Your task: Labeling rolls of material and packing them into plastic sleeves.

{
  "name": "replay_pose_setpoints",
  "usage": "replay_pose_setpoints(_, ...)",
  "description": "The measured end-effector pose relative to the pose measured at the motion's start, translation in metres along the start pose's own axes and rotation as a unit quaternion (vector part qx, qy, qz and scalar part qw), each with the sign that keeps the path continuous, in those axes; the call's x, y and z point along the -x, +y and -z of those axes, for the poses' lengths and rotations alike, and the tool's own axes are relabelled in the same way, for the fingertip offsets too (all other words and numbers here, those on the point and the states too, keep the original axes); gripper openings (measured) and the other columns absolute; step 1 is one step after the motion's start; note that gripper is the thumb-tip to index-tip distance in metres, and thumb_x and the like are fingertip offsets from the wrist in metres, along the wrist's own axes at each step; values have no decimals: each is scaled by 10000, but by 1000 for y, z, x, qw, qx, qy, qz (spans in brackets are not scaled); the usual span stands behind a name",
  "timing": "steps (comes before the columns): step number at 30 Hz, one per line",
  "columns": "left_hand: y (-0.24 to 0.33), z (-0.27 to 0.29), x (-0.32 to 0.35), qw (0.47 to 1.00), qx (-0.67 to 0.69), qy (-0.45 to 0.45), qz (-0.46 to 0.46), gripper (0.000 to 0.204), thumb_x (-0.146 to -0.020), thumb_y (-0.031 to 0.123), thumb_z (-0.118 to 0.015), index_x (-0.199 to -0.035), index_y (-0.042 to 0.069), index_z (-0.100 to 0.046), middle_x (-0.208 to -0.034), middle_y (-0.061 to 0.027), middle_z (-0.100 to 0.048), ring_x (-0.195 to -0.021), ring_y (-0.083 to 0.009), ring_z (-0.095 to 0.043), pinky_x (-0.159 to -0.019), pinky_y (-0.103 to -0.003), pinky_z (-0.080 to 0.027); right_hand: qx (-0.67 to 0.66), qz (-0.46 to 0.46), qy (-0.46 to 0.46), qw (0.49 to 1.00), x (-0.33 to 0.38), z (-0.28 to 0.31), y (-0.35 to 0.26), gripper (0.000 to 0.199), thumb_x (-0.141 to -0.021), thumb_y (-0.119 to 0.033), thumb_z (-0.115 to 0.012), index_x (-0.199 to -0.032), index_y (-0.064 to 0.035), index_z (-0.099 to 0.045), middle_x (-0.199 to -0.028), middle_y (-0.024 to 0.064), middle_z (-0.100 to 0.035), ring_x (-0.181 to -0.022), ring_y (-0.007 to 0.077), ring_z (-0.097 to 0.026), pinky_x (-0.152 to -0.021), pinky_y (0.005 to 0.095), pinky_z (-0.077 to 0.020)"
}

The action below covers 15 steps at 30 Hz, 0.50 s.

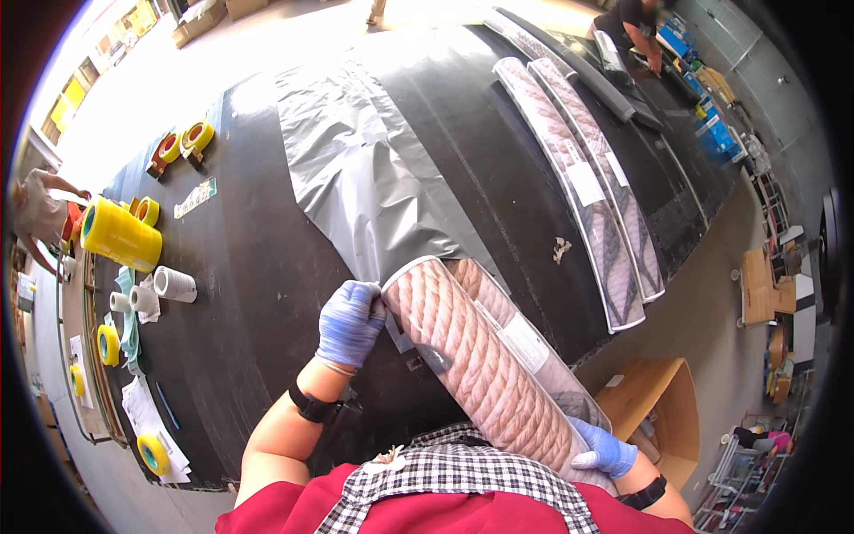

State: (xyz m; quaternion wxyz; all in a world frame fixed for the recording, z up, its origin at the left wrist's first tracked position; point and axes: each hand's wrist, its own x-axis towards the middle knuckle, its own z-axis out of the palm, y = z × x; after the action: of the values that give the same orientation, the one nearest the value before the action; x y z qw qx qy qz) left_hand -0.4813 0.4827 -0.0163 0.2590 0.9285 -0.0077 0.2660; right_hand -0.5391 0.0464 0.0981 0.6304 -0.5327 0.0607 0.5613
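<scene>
In front of me a rolled mat with a thick-rope print (485, 365) lies at a slant, its near end by my body. A second printed roll with a white label (525, 343) lies along its right side. My left hand (350, 325), in a blue glove, is closed at the far corner of the front roll, where the gathered end of the grey plastic film (374, 178) meets its fingers. Beside the roll's near end, my gloved right hand (605, 449) grips its right side, thumb on top. The fingertips underneath are hidden.
Two more printed rolls (583, 191) lie on the black table (249, 267) at the right. Tape rolls (178, 147) and a large yellow roll (122, 233) line its left side. An open cardboard box (680, 418) stands right. Other people (632, 31) work at the far right and left.
</scene>
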Motion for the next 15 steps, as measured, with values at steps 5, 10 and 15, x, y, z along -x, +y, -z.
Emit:
replay_pose_setpoints(5, 1, -6, 3, 988, 57, -45, 134, 161, -785, 75, -697, -935, 83, -637, -860, -133, -621, -798, -337, -633, -722, -420, -525, -30, 2, -2, 1000, -8, 12, 17, 1130, -722, -438, -824, -1563, 2, -210, -1587, 141, -315, -1472, 249, -292, -1212, 397, -207)
replay_pose_setpoints(10, 27, 9, 25, 934, 245, 13, 260, 663, -758, 128, -765, -1337, 39, -455, -1131, -125, -570, -973, -229, -595, -873, -390, -518, -20, 15, -8, 1000, 0, 8, 11, 1140, -733, -425, -816, -1567, 19, -178, -1602, 139, -290, -1484, 252, -269, -1220, 397, -183)
replay_pose_setpoints(15, 65, 16, 68, 516, 726, -345, 294, 1082, -742, 633, -783, -1525, 55, -310, -1514, -106, -409, -1420, -233, -359, -1153, -417, -340, 11, 50, -80, 995, -35, -2, -10, 1036, -785, -377, -774, -1556, 27, -211, -1567, 128, -353, -1445, 237, -335, -1203, 373, -231)
